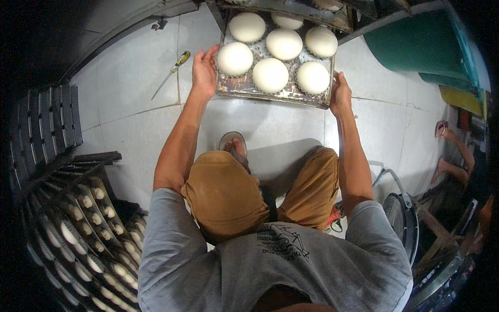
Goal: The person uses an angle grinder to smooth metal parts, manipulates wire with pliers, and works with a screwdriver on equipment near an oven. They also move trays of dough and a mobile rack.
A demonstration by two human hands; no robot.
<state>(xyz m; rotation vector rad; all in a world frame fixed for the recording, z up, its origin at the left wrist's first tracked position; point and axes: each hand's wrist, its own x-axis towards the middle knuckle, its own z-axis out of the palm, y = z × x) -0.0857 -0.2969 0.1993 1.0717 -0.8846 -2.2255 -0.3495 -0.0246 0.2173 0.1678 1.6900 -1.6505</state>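
A dark, worn baking tray [237, 89] is held out in front of me over the floor. On it sit several smooth white dough rounds [270, 76], each in a fluted cup. At the tray's left side my left hand [205, 70] grips the edge, its fingers partly seen. My right hand [340, 94] is closed on the opposite edge near the front corner, with most of its fingers hidden behind the rim. The tray's far end reaches in under a dark metal frame [291, 14], which hides part of the farthest rounds.
A screwdriver [174, 72] lies on the tiled floor left of the tray. Racks of shaped dough [93, 218] stand at lower left. A green bin [421, 44] is at far right, a floor fan [403, 218] beside my right arm. Another person's foot [449, 171] shows at right.
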